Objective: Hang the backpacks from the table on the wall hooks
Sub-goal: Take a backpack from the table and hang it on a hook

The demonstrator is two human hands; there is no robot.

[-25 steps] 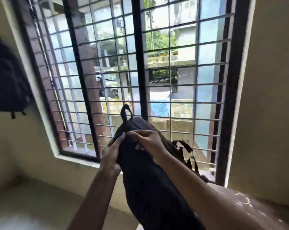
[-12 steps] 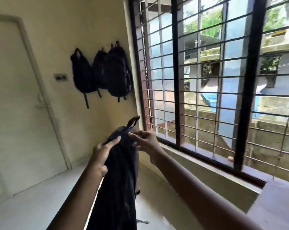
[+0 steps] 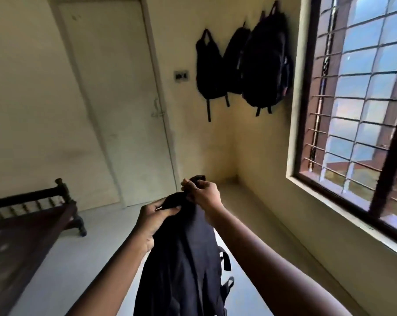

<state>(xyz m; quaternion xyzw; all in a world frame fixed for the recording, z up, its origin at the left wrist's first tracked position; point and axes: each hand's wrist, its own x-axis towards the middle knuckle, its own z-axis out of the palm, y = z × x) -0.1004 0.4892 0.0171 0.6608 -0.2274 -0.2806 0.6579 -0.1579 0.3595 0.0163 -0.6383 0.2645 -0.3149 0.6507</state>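
I hold a dark backpack up in front of me with both hands, its body hanging down toward the floor. My left hand grips the fabric at its top. My right hand pinches the carry loop at the very top. On the far wall, three dark backpacks hang side by side: one on the left, one in the middle, and a bigger one on the right beside the window. The hooks themselves are hidden behind the bags' loops.
A pale door stands left of the hanging bags, with a switch plate between them. A barred window fills the right wall. A dark wooden bed frame sits at the lower left. The floor is light.
My view has swung left from the window to the wall with the hanging bags and the door. Both hands kept hold of the backpack; the right hand shifted onto its top loop.
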